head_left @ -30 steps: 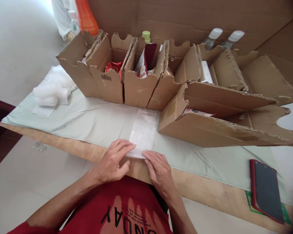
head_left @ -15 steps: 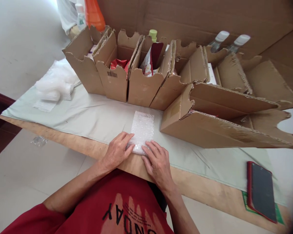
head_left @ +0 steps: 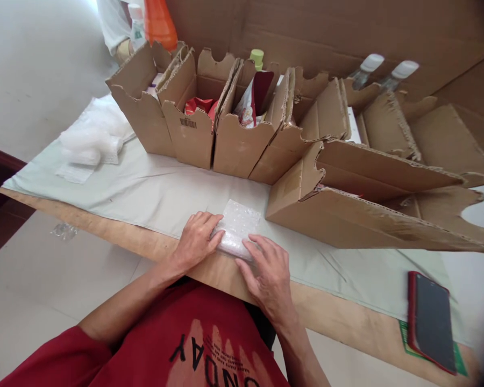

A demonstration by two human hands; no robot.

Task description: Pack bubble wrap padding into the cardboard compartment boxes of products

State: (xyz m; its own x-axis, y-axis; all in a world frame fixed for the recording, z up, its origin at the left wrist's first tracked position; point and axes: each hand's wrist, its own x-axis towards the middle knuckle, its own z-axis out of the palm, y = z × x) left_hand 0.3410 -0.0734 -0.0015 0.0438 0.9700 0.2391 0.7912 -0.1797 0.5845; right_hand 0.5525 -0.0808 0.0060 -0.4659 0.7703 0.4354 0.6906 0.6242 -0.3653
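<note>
A white bubble wrap sheet point(head_left: 241, 226) lies on the pale green cloth point(head_left: 145, 196) near the table's front edge, its near part folded or rolled into a thick wad. My left hand point(head_left: 196, 242) curls its fingers round the wad's left end. My right hand point(head_left: 266, 269) presses its fingers on the wad's near right edge. Whether anything is wrapped inside stays hidden.
A row of open cardboard bins point(head_left: 229, 140) with snack packets stands behind the wrap, and a long low carton point(head_left: 367, 215) lies to the right. A heap of bubble wrap point(head_left: 91, 142) sits far left. A red-cased phone point(head_left: 429, 320) lies at the right. Bottles point(head_left: 371, 67) stand at the back.
The bubble wrap has been rolled away from me and shows much shorter than a second ago. Both hands have moved forward with it.
</note>
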